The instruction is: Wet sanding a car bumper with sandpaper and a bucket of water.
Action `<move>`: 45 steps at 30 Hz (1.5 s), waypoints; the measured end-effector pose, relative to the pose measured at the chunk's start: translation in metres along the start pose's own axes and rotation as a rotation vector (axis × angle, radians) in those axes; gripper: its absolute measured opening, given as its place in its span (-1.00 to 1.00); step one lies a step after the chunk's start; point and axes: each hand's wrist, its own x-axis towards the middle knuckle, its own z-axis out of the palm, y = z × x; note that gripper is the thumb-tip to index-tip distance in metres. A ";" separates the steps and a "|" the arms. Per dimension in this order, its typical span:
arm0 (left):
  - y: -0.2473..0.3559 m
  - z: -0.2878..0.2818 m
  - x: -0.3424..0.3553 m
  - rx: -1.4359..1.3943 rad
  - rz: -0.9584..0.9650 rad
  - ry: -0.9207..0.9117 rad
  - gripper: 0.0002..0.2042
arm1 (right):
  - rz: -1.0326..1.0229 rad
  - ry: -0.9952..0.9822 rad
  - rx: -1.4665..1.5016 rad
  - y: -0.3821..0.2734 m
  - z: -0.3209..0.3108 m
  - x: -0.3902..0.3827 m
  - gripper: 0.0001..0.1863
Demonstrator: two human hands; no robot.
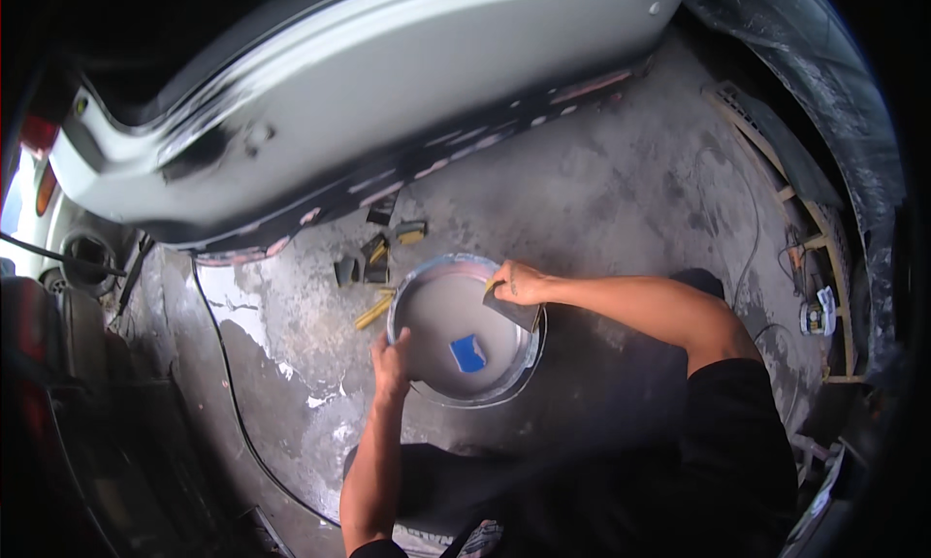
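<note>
A round bucket [419, 396] sits between my arms, holding cloudy grey liquid with a blue rectangular pad [467, 352] in it. My left hand [391, 362] grips the bucket's left rim. On the upper right side, my right hand [517, 283] holds a dark sheet with a yellow edge [514, 311], probably abrasive paper, against the rim and partly over the liquid. Several dark and yellow scraps [376, 259] lie on the floor above-left of the bucket, along with a yellow strip [372, 313].
A light grey car panel [417, 63] with dark lower edge spans the top. A black cable [228, 374] runs down the left floor [272, 383], beside car parts [92, 257]. On the right stand a wooden frame [839, 277] and a small container [816, 316].
</note>
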 end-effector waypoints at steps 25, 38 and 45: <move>-0.071 0.276 0.055 0.086 0.061 0.197 -0.60 | -0.755 0.847 -0.115 0.052 -0.449 -0.144 -0.66; -0.049 0.287 0.087 0.865 0.150 0.499 -0.45 | -1.011 1.103 -0.927 -0.015 -0.585 -0.115 -0.64; -0.062 0.271 0.101 1.071 0.129 0.479 -0.58 | -0.894 1.096 -0.900 -0.037 -0.572 -0.105 -0.68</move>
